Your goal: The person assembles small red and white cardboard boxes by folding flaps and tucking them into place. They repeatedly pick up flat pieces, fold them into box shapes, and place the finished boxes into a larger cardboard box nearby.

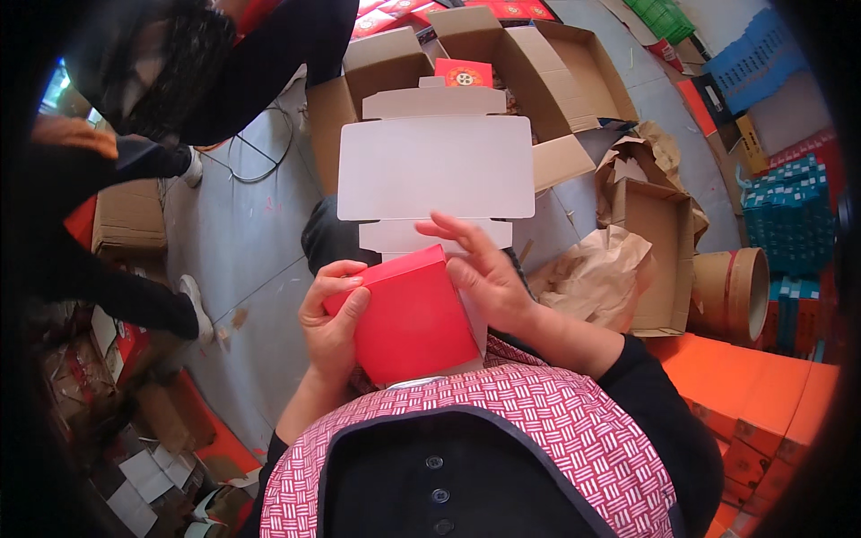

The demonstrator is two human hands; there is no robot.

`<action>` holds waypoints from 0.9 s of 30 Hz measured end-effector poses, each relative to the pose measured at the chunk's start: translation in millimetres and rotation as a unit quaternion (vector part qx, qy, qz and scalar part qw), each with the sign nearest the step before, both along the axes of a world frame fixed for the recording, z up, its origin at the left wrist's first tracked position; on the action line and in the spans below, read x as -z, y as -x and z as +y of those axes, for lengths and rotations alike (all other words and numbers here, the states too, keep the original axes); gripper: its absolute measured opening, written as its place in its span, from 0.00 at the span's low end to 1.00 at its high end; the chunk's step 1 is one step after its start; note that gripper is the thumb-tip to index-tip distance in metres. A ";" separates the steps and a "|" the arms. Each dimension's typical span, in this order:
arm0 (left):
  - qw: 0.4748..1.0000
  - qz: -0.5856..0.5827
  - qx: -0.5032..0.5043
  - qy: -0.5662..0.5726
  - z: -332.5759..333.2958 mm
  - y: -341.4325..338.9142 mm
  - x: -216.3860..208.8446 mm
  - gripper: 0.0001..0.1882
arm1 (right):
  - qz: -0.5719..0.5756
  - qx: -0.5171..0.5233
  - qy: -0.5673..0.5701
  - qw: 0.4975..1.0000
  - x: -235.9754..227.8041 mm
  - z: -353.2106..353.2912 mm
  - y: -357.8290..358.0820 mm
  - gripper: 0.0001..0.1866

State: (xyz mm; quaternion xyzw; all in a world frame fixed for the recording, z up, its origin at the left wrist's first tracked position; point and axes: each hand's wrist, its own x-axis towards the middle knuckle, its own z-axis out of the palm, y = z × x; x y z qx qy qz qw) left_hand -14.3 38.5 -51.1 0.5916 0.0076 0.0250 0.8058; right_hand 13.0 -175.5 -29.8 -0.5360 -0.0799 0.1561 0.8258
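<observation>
A red cardboard box [414, 318] sits in front of my apron, tilted slightly, with a strip of white board showing along its right side. My left hand [332, 309] grips its upper left corner, thumb on the front face and fingers over the top edge. At the upper right corner is my right hand [489, 278], its fingers stretched out and apart and its thumb at the box's edge. Just beyond both hands lies an unfolded white cardboard blank [437, 169] with flaps at its near and far ends.
Open brown cartons [560, 76] stand ahead, a red printed box [466, 73] among them. Crumpled brown paper [603, 276] and a cardboard tube [731, 296] lie to the right, above stacked orange boxes [744, 381]. At left, people in dark trousers [269, 72] stand near a wire hoop [262, 157].
</observation>
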 end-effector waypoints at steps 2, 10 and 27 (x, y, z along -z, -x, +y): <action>1.000 -0.007 0.003 -0.007 1.3 -1.0 1.4 0.05 | -0.068 0.007 0.050 0.996 9.1 -5.9 -1.4 0.19; 0.890 0.006 0.280 -0.360 39.4 -46.7 -63.1 0.18 | -0.209 0.023 0.171 0.963 0.8 -4.5 -1.0 0.13; 0.956 0.010 0.086 0.281 72.0 -90.7 -23.1 0.30 | -0.168 0.207 0.334 0.904 23.1 -10.2 -60.8 0.16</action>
